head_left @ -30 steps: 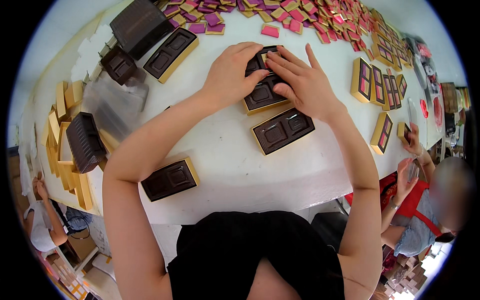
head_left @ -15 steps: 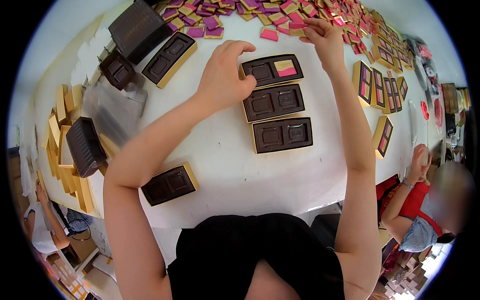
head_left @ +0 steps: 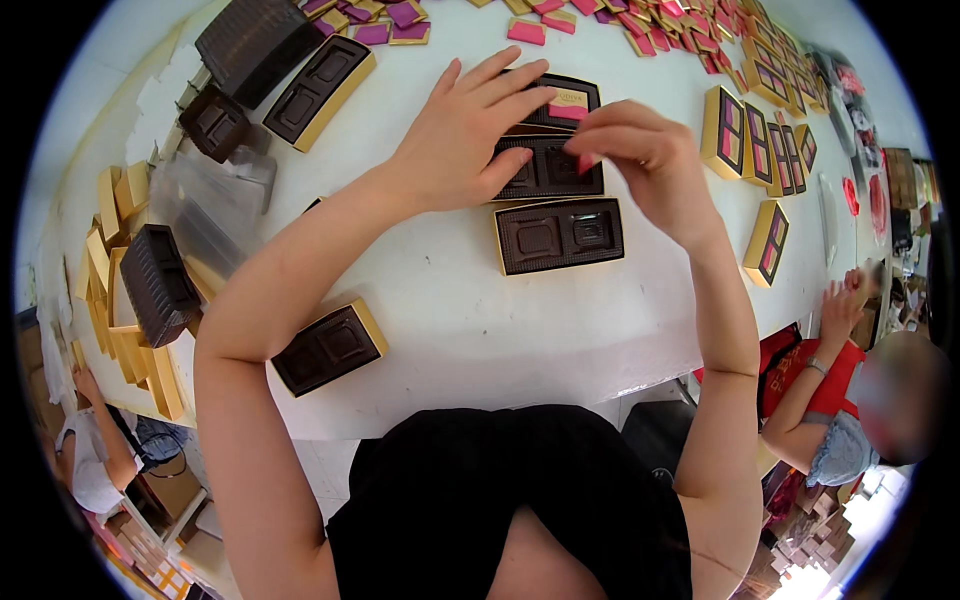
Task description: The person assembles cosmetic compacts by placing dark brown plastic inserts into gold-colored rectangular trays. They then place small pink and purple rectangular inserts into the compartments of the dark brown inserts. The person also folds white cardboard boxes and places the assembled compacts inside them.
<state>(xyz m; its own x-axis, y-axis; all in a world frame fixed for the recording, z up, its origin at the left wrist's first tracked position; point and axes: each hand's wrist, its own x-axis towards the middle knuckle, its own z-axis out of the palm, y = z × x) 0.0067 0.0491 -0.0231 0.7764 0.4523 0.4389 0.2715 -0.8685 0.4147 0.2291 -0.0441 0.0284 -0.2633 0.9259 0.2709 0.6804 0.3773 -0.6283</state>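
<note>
The left hand (head_left: 455, 135) lies over the left part of the far box (head_left: 578, 84), its fingers spread apart, and its thumb reaches above the left compartment of the middle box (head_left: 545, 168). Whether it presses down, one cannot tell. The right hand (head_left: 650, 160) has thumb and fingers pinched together on a small pink piece (head_left: 587, 160), partly hidden and blurred, at the right compartment of the middle box; whether the piece touches the bottom cannot be told. A gold-and-pink piece (head_left: 568, 106) sits in the right compartment of the far box.

The near box (head_left: 560, 236) lies just beside the middle one. From its front side, a wide stretch of the white table (head_left: 470, 340) runs until the front edge, close to the person's body. A lower-left box (head_left: 330, 348) lies beside the left arm, near this edge. On the right, white surface separates the right forearm from the filled boxes (head_left: 755, 150).
</note>
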